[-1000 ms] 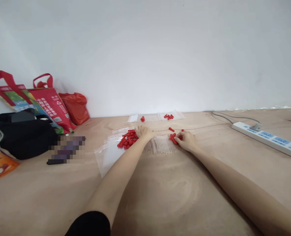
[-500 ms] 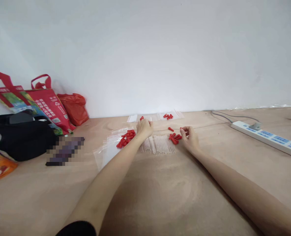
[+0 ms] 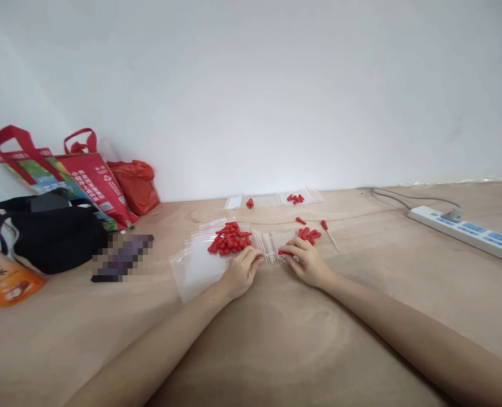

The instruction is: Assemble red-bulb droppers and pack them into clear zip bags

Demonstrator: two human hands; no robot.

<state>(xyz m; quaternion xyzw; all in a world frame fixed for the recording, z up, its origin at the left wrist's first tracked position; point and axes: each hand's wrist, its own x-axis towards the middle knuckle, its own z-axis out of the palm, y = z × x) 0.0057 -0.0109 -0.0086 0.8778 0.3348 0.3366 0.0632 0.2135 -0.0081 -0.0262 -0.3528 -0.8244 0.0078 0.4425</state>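
My left hand (image 3: 241, 271) is closed in a pinch on a thin clear dropper tube (image 3: 268, 256), which points right. Facing it, my right hand (image 3: 308, 263) pinches a red rubber dropper bulb (image 3: 285, 253), its open end towards the tube. Whether tube and bulb touch is too small to tell. Behind and between the hands lies a row of clear tubes (image 3: 272, 242). A heap of red bulbs (image 3: 230, 238) rests on clear zip bags (image 3: 200, 263) at the left. A smaller group of bulbs (image 3: 309, 235) lies behind my right hand, beside an assembled dropper (image 3: 329, 234).
Against the wall, more bulbs (image 3: 295, 198) and tubes lie on a clear bag (image 3: 312, 195). A white power strip (image 3: 471, 232) with a grey cable stands right. At left are a blurred-out dark flat object (image 3: 124, 259), a black bag (image 3: 56, 240), shopping bags (image 3: 94, 181) and an orange pouch (image 3: 9, 282).
Both hands have come together at the row's near end. My left hand has drawn back and now holds a tube. My right hand has moved left with a bulb, and the assembled dropper shows at right.
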